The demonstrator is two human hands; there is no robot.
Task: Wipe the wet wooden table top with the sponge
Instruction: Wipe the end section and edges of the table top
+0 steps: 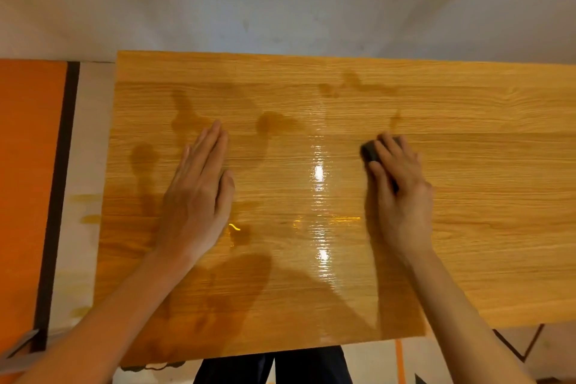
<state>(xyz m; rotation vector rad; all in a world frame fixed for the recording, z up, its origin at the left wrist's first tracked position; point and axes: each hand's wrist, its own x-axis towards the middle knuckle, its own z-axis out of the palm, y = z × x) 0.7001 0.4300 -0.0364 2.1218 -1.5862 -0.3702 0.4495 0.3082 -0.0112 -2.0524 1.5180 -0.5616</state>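
A: Where did the dark sponge (372, 151) lie?

B: Toward 2 o'clock from the middle of the wooden table top (483, 165), flat on the surface beneath the right hand (400, 193). Only its far left corner and a sliver by the thumb showed; the rest was hidden.

A: State of that hand's fingers?

B: Curled loosely over the sponge, gripping and pressing it down, thumb along its left side. The hand appeared slightly blurred.

A: And the left hand (198, 196)?

B: Flat on the wood toward 9 o'clock, palm down, fingers straight and held together pointing to 12 o'clock, thumb alongside; it held nothing.

A: Where was the wetness?

B: A glossy film (319, 196) ran between the two hands, from centre toward 6 o'clock, catching bright reflections. Darker puddles (274, 123) sat at 12 o'clock of the left hand and toward 10 o'clock.

A: Surroundings?

B: An orange panel (25, 181) with a dark strip at 9 o'clock, well off the table; dark trousers (274, 368) at 6 o'clock
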